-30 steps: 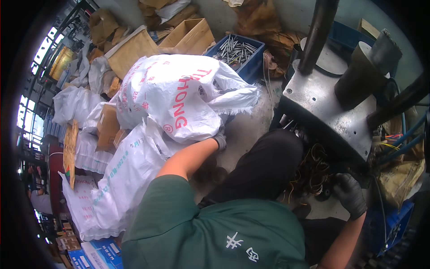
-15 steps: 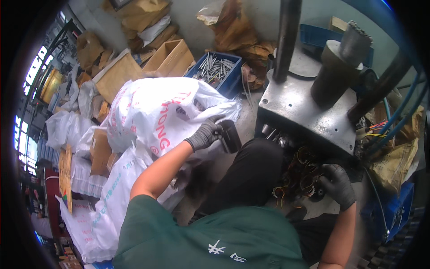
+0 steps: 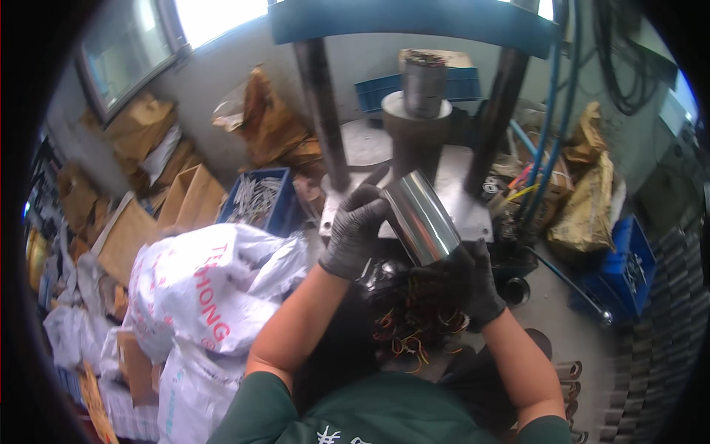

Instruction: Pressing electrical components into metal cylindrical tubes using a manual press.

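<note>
A shiny metal cylinder [image 3: 423, 218] is tilted in front of my chest, its polished side catching the light. My left hand [image 3: 356, 231], in a grey glove, is closed on its upper left end. At its lower right end, my gloved right hand [image 3: 479, 287] has its fingers curled around a dark shape, partly hidden under the cylinder. What that shape is cannot be made out. Below both hands lies a heap of dark parts with loose yellow and red wires [image 3: 414, 333].
Ahead stands a press with a metal plate [image 3: 462, 174], steel columns [image 3: 323, 111] and a blue crossbeam [image 3: 414, 26]. White sacks [image 3: 200, 288] and a blue bin of metal rods [image 3: 285, 211] sit left. Rightward are another blue bin [image 3: 621, 259], a long rod [image 3: 569, 285] and stacked metal pieces [image 3: 643, 370].
The view has swung up and right toward the press. My left hand has brought the cylinder from beside the white sack to my middle. My right hand has risen from the wired parts to meet it.
</note>
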`<state>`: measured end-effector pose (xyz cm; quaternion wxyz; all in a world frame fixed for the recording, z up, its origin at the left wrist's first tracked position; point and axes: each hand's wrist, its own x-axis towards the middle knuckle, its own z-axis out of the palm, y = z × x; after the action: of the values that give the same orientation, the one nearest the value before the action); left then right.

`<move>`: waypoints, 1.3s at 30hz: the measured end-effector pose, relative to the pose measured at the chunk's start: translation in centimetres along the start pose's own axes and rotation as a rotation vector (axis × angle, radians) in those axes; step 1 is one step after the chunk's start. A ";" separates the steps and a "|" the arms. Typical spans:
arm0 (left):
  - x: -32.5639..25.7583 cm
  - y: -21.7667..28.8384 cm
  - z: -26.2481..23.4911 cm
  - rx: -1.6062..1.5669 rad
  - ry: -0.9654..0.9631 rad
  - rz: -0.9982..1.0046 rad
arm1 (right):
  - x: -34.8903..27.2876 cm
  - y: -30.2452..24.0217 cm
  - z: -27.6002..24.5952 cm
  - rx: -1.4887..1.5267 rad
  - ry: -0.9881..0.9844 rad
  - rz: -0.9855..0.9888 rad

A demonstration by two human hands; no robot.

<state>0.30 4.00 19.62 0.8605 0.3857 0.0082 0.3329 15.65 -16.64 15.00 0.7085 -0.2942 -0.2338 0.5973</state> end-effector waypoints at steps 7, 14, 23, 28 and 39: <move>1.0 -9.8 1.0 0.020 0.030 -0.028 | -0.4 -0.5 -1.2 0.342 0.017 -0.030; -0.4 -11.1 0.9 0.101 -0.020 -0.261 | 0.5 1.0 -2.1 0.269 0.132 -0.031; -0.1 -11.6 -0.6 0.089 0.028 -0.234 | 1.3 1.5 -1.2 0.049 0.304 -0.046; 0.0 -11.7 -0.7 0.089 0.041 -0.235 | 1.4 1.9 -2.6 -0.098 0.332 -0.123; -0.2 -12.0 -1.2 0.103 0.088 -0.291 | 1.8 2.3 -3.4 -1.791 0.469 -0.955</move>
<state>6.55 -1.09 10.68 0.8775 0.4091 0.1187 0.2204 16.67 -15.10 10.90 0.4210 -0.6980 -0.5400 -0.2094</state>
